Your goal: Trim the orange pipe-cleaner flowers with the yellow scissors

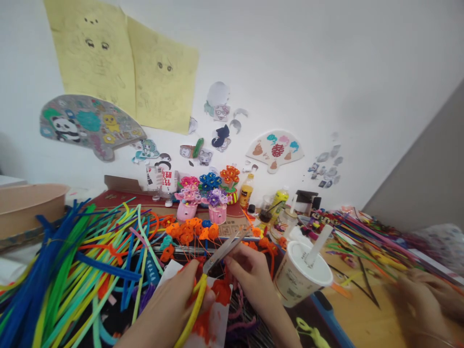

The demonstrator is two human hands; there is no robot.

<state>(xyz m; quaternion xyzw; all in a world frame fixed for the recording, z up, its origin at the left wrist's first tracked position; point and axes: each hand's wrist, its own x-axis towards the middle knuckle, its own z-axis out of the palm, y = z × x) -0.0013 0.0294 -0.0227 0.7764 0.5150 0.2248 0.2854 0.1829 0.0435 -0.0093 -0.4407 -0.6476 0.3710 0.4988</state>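
Observation:
My left hand [177, 302] is closed round a pair of scissors [222, 252] with yellow handles. The blades point up and to the right, slightly apart. My right hand [252, 270] pinches close beside the blades, with an orange-red piece [225, 276] at its fingers, partly hidden. Below both hands lies a white sheet [217, 328] bearing orange-red bits. Just beyond them are several orange pipe-cleaner flowers [186, 232] on thin wire stems.
Loose pipe cleaners [105, 261] crowd the left side. A lidded drink cup [303, 270] with a straw stands right of my right hand. Finished flower pots [217, 212] and bottles [246, 191] line the wall. Another person's blurred hands [420, 299] are at the far right.

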